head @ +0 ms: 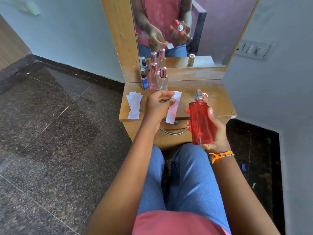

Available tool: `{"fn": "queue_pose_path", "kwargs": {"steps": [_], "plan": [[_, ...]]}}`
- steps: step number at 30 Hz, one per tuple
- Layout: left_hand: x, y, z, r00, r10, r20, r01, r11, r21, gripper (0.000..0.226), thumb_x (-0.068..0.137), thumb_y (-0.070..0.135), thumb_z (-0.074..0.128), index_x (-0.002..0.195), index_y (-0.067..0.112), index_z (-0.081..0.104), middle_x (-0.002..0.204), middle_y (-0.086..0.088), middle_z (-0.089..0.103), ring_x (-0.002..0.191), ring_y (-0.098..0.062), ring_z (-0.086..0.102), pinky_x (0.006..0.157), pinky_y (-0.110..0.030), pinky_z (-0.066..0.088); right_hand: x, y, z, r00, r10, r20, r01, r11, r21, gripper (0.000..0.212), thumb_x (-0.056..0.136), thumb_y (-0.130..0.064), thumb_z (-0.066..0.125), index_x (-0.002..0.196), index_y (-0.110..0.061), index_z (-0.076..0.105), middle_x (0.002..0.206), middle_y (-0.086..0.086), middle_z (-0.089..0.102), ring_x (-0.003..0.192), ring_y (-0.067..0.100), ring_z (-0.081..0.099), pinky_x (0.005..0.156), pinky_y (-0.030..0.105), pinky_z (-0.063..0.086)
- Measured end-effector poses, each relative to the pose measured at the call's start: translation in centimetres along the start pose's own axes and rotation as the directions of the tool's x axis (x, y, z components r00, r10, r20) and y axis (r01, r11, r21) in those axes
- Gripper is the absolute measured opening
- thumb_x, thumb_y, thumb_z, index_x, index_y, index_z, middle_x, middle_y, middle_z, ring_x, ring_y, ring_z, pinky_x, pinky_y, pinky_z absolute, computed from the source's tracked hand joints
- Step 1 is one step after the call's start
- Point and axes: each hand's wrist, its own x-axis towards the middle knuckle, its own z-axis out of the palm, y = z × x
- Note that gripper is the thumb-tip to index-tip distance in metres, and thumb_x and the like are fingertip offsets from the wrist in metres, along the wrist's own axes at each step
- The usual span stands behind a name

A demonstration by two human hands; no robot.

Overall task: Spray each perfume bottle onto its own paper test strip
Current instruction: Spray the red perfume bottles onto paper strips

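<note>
While L hand pinches strip, R hand grips red bottle.

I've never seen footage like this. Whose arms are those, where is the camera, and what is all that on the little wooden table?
There is no machine here: a person wears a camera on their head, so you look down along their own arms. The right hand holds a red perfume bottle, its cap off and a finger on the sprayer. The left hand pinches a white paper strip beside it. On the wooden dressing table lie spare paper strips at the left, and three more bottles stand at the back: a small blue bottle, a pink bottle and a clear bottle. The mirror behind repeats the scene.
</note>
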Motion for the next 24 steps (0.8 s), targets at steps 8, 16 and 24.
{"fn": "queue_pose_path", "kwargs": {"steps": [8, 16, 24], "plan": [[-0.3, 0.3, -0.3, 0.998, -0.063, 0.025, 0.064, 0.998, -0.029, 0.033, 0.083, 0.006, 0.066, 0.116, 0.01, 0.061, 0.084, 0.004, 0.066, 0.079, -0.003, 0.059, 0.062, -0.013, 0.045, 0.6, -0.3, 0.0, 0.991, -0.047, -0.126, 0.024, 0.983, -0.18, 0.055, 0.083, 0.0, 0.059, 0.128, -0.03, 0.047, 0.12, 0.018, 0.056, 0.1, 0.038, 0.065, 0.075, 0.05, 0.057], [0.0, 0.9, -1.8, 0.996, -0.086, 0.002, 0.086, 0.99, -0.109, 0.027, 0.08, 0.003, 0.068, 0.108, 0.005, 0.067, 0.085, 0.0, 0.067, 0.077, -0.008, 0.061, 0.066, -0.016, 0.048, 1.8, -0.6, 1.9, 0.963, -0.233, -0.136, 0.048, 0.646, -0.762, 0.068, 0.074, 0.01, 0.066, 0.126, -0.028, 0.044, 0.104, 0.002, 0.066, 0.082, 0.009, 0.067, 0.071, 0.023, 0.054], [0.1, 1.2, -2.4, 0.993, -0.109, 0.043, 0.114, 0.988, -0.107, 0.03, 0.079, 0.004, 0.069, 0.108, 0.007, 0.068, 0.095, -0.003, 0.068, 0.076, -0.004, 0.061, 0.059, -0.009, 0.048, 3.4, -0.1, 3.0, 0.947, -0.321, -0.002, 0.041, 0.127, -0.991, 0.073, 0.069, 0.005, 0.061, 0.133, -0.025, 0.044, 0.104, -0.003, 0.059, 0.083, 0.01, 0.053, 0.065, 0.003, 0.035]]}}
